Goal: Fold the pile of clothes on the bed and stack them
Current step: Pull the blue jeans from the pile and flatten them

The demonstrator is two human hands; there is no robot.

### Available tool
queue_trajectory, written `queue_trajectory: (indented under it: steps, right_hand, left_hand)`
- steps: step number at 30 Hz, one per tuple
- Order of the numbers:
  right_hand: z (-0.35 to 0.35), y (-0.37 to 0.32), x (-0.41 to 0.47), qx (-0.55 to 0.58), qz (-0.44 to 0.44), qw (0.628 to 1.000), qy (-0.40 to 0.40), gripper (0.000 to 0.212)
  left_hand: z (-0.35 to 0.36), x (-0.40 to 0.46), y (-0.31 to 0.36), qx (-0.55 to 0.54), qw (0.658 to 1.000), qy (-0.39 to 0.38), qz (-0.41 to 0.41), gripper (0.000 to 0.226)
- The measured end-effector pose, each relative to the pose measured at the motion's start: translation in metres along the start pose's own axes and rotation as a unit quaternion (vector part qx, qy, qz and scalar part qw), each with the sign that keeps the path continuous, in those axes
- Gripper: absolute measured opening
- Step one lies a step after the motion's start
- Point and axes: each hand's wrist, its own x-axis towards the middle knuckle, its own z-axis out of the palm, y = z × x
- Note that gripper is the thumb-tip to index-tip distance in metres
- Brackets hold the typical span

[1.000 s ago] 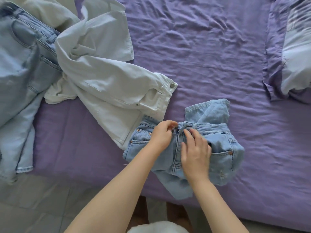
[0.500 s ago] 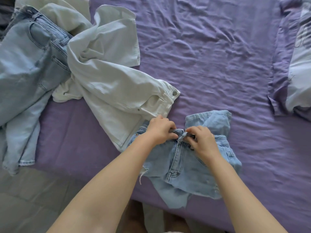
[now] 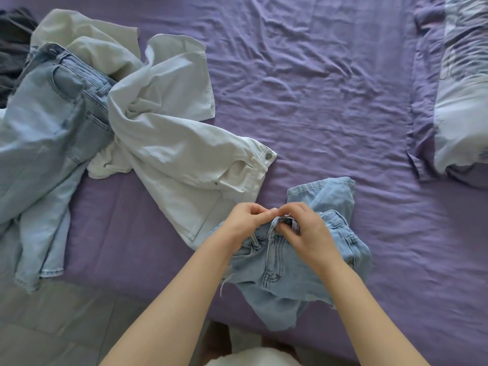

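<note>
Pinching the waistband at the fly, the left hand (image 3: 244,219) and right hand (image 3: 306,231) grasp the light-blue denim shorts (image 3: 285,262) with curled fingers, apparently fastening them so they fold flat. The shorts lie rumpled and frayed at the hem near the bed (image 3: 317,88) edge, lower centre of the frame. White jeans (image 3: 171,143) and blue jeans (image 3: 45,133) wait unfolded at left.
</note>
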Motion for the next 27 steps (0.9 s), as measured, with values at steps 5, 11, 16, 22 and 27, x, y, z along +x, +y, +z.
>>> queue_trajectory:
  steps: [5,11,16,22,27]
  right_hand:
    - [-0.002,0.000,-0.008,0.016,0.049,0.999,0.015,0.015]
    - [-0.031,0.001,0.001,0.158,0.139,0.971,-0.108,0.014]
    - [-0.037,0.003,0.002,0.145,0.096,0.973,-0.150,0.006]
    - [-0.041,0.011,0.000,0.177,0.144,0.964,-0.140,0.009]
    - [-0.031,0.022,0.013,0.041,0.145,0.984,-0.095,0.010]
  left_hand:
    - [0.000,-0.016,-0.001,0.002,0.998,-0.055,0.035,0.026]
    - [-0.003,-0.021,-0.004,0.039,0.994,-0.070,0.074,0.010]
    - [-0.003,-0.025,0.004,0.033,0.987,-0.140,0.068,0.027]
    - [-0.002,-0.022,0.011,0.112,0.975,-0.186,0.053,0.011]
    - [0.009,-0.010,0.005,0.466,0.871,0.019,0.156,0.041]
